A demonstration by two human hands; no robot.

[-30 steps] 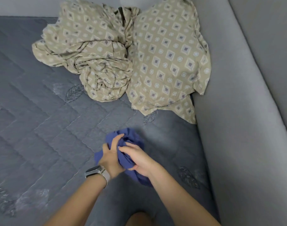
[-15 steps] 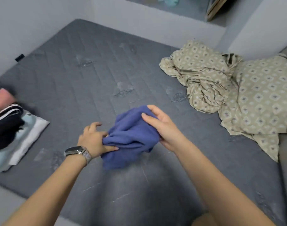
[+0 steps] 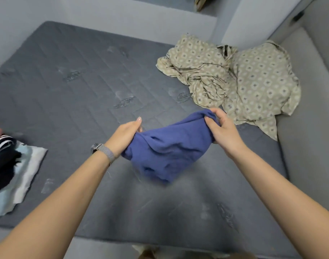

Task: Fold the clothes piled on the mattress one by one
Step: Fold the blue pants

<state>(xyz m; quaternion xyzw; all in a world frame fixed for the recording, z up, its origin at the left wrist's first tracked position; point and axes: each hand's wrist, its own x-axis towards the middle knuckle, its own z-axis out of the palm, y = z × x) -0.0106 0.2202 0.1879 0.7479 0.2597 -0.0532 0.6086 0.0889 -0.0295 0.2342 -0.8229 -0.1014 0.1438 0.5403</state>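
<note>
A dark grey quilted mattress [image 3: 70,75] fills most of the view, its stitching running in diagonal bands with small leaf motifs sewn in here and there. Pale grey walls [image 3: 122,14] close it in at the far side and the left, and a lighter grey padded panel [image 3: 307,143] runs along its right edge. Above the near middle of the mattress both hands hold up a blue garment [image 3: 169,146], bunched and sagging between them. The left hand [image 3: 125,134], with a watch [image 3: 103,151] on its wrist, grips the garment's left end, fingers curled into the cloth and thumb straight. The right hand [image 3: 220,128] pinches a fold of the garment's right end between thumb and curled fingers. At the far right a beige patterned sheet [image 3: 203,71] lies crumpled, touching a pillow [image 3: 260,85] in the same print that leans on the padded panel. At the left edge a stack of folded clothes [image 3: 8,169] lies on the mattress, dark pieces on top of a pale blue one
</note>
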